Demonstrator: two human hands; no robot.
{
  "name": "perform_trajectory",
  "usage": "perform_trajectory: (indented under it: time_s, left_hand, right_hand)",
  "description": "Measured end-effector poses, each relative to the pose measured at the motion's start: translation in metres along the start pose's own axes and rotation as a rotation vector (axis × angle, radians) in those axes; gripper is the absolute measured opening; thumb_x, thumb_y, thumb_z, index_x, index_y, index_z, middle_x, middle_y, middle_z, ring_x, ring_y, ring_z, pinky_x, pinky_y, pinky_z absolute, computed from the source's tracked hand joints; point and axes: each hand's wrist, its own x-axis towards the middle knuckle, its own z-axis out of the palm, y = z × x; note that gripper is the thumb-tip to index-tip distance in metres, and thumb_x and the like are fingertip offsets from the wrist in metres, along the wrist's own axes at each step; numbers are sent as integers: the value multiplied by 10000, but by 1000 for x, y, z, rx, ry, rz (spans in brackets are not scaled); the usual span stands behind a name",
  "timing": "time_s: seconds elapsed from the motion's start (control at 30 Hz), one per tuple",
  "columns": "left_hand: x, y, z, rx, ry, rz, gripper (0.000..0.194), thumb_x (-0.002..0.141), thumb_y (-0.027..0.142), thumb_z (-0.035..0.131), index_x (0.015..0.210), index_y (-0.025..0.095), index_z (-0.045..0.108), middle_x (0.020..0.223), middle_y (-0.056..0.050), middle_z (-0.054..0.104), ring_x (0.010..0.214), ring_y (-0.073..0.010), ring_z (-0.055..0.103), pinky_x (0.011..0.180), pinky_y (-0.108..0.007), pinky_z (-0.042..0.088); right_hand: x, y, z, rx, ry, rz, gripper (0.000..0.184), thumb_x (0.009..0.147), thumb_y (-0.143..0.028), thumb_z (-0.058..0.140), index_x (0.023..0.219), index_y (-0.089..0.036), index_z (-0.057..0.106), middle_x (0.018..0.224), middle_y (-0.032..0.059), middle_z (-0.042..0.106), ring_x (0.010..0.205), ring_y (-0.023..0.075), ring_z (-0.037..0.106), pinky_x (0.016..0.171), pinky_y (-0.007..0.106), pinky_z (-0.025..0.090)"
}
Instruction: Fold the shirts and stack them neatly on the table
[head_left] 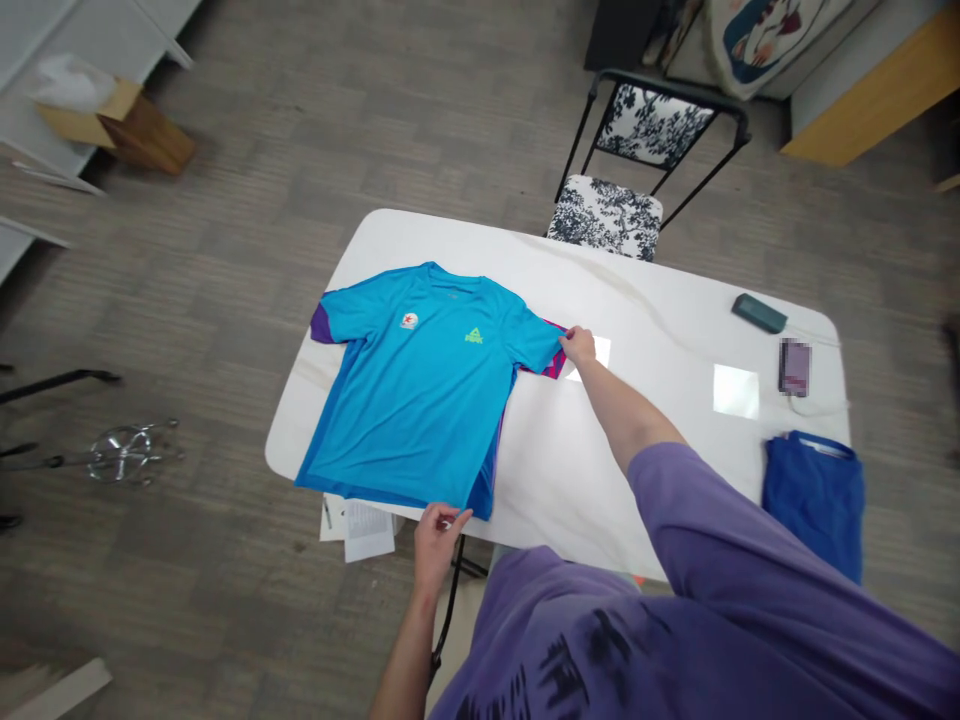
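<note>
A blue short-sleeved T-shirt (424,390) lies spread out, front up, on the white table (637,430), its neckline toward the far edge. A small round badge and a green logo show on its chest. At the near edge, my left hand (439,540) pinches the shirt's bottom hem close to its right corner. My right hand (579,345) is closed on the end of the right sleeve (536,342). Pink-patterned fabric (553,366) shows from under that sleeve. The other sleeve's cuff (321,324) is purple.
A folded dark blue garment (816,500) lies at the table's right end, near a phone (794,367) and a dark green case (759,313). A patterned chair (607,215) stands beyond the far edge. Papers (367,530) show below the near edge; a cardboard box (124,125) sits far left.
</note>
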Motion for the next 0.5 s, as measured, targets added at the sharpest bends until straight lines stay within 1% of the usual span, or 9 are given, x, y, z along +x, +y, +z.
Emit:
perform_trajectory:
  time_s: [0.07,0.1,0.13,0.2,0.3,0.37,0.4,0.43,0.5]
  left_hand:
    - [-3,0,-6,-97,189,27,355,911,707,548,922,375,672,1194,-86,771,1147,-299,783,1010,-446,648]
    - [-5,1,-9,-120,247,22,330,916,691,555,961,388,680,1153,-75,785,1097,-288,796,992,-431,655]
    - [-8,2,-12,-113,266,7,319,933,677,540,1000,401,686,1108,-67,795,1057,-282,804,975,-422,661]
    - [-14,5,-19,-65,302,-20,320,968,649,495,1052,417,700,1052,-60,804,1014,-285,812,944,-425,671]
    - [-24,14,-32,-4,373,1,319,991,612,466,1089,448,722,1150,-57,811,1102,-312,807,940,-471,676]
    - [-31,21,-38,45,407,78,289,982,596,490,1070,475,737,1205,-48,808,1203,-341,783,1023,-542,650]
    - [-34,25,-39,72,412,140,254,970,590,523,1042,485,743,1206,-42,810,1254,-354,764,1084,-581,618]
    - [-38,28,-38,98,404,213,208,956,583,565,1009,493,745,1191,-33,815,1291,-365,747,1144,-618,574]
    - [-46,35,-31,130,351,350,113,937,557,640,960,501,735,1140,-14,827,1296,-378,742,1214,-673,495]
  right_hand:
    - [3,3,-3,1,43,-23,167,916,-368,679,1013,-232,683,1227,150,697,1230,350,649,1120,536,553]
    - [4,4,-6,8,67,-46,164,925,-370,665,1021,-237,674,1236,140,695,1243,344,639,1137,534,541]
    - [6,5,-9,26,89,-77,163,935,-370,652,1032,-240,663,1227,129,699,1235,332,639,1142,522,535]
    - [11,5,-16,106,116,-143,170,959,-377,623,1064,-244,631,1161,102,713,1147,297,661,1099,480,551]
    - [18,1,-26,289,91,-190,220,1008,-434,586,1147,-265,571,968,34,702,910,246,676,954,416,583]
    - [22,-4,-31,400,42,-196,269,1026,-483,573,1209,-290,533,831,-23,648,769,223,652,857,383,588]
    - [23,-6,-32,447,24,-202,286,1028,-495,566,1232,-300,521,785,-44,614,722,214,638,822,372,589]
    - [23,-8,-33,492,12,-207,295,1028,-498,554,1250,-307,518,764,-55,589,696,206,628,797,363,592]
    - [21,-11,-34,589,-27,-207,301,1025,-498,512,1255,-306,540,805,-43,585,713,194,625,782,357,609]
